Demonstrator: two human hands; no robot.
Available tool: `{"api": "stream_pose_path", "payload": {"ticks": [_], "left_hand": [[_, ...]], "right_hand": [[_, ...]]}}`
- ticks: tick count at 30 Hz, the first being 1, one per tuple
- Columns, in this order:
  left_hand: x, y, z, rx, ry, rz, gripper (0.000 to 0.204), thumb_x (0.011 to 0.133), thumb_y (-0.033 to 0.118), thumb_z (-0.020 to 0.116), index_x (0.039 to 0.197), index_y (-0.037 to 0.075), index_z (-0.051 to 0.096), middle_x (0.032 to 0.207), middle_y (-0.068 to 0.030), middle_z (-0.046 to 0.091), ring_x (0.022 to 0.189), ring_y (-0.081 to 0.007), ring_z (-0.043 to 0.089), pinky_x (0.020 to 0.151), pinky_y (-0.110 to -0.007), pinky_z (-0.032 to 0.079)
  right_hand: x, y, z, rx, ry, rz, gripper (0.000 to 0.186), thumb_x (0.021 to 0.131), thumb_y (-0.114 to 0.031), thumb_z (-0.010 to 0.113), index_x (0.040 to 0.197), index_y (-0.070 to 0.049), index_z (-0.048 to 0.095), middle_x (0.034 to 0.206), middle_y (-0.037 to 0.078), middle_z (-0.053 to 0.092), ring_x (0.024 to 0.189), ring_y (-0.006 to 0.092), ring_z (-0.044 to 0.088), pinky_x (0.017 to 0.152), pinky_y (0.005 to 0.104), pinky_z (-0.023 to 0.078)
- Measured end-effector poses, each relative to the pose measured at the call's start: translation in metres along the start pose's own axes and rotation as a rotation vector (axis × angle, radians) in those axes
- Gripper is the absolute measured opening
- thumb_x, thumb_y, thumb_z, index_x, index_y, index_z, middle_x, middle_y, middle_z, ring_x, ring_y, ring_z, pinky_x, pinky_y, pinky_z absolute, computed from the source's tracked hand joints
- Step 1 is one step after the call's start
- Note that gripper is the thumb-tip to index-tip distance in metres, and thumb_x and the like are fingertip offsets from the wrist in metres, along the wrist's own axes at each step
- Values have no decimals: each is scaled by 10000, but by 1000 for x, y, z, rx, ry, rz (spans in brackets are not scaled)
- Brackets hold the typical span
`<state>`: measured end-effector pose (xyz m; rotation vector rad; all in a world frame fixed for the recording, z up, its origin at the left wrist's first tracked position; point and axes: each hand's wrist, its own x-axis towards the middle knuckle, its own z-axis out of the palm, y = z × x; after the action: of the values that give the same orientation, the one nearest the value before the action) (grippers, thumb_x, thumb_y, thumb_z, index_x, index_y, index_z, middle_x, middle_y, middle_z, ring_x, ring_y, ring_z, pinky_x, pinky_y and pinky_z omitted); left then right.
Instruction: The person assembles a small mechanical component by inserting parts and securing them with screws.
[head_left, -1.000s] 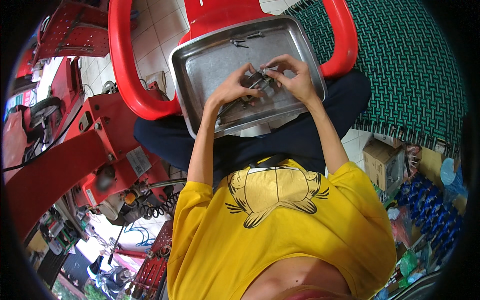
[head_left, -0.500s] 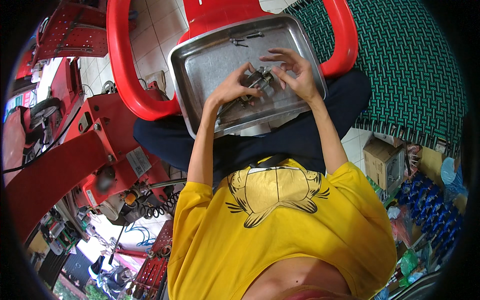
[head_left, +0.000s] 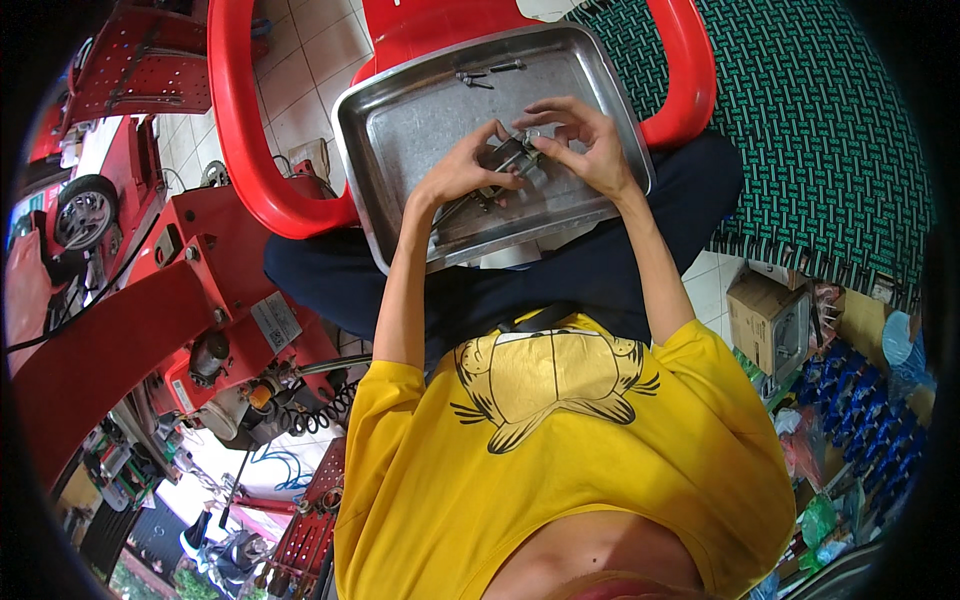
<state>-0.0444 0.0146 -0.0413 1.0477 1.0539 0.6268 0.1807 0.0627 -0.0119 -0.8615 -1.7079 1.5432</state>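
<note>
Since the frame half a second ago, the right hand [head_left: 593, 152] has drawn its thumb and fingers closer together at the end of the metal mechanical assembly [head_left: 512, 160], while the left hand [head_left: 462, 172] has kept nearly the same place. At the left edge, an alloy wheel [head_left: 87, 213] now shows more fully.

The assembly, greyish with a dark section, is at the upper centre of the frame, over the stainless-steel tray [head_left: 410, 125]. The left hand clasps it, thumb along the lower side and fingers curled round the upper side. The right hand's thumb reaches the assembly's right end, its fingers arched above; whether they pinch a small piece there, I cannot tell.

Small bolts [head_left: 473, 79] lie near the tray's upper rim, with a longer dark bolt [head_left: 507, 66] just beside them. The red plastic chair [head_left: 232, 130] rises on both sides of the tray. Green patterned fabric [head_left: 815, 130] fills the upper right, above a cardboard box [head_left: 752, 322] and blue coil springs [head_left: 862, 405] at the lower right. A red metal machine [head_left: 100, 320] takes up the left; the yellow T-shirt [head_left: 560, 490] spreads across the lower centre.
</note>
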Motion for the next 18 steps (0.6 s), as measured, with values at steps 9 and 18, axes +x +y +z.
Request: {"api": "stream_pose_path", "payload": {"ticks": [9,18], "left_hand": [[0,3,-1,16,-19,-35,524,780,30,837,1121,45,440,964,-164,699,821,-206,702,613,-336,619],[2,-2,0,1,-21,-10,518,788,27,825,1133,50,438,963,-170,702,804,-216,710,611,-342,619]], "right_hand": [[2,11,-1,-25,9,-101,414,873,-18,785,1258,-60,640,1096,64,770,681,15,498,677,188,448],[4,27,-8,-65,21,-135,450,879,-74,806,1292,-48,632,1216,58,718,702,2,529,669,178,477]]}}
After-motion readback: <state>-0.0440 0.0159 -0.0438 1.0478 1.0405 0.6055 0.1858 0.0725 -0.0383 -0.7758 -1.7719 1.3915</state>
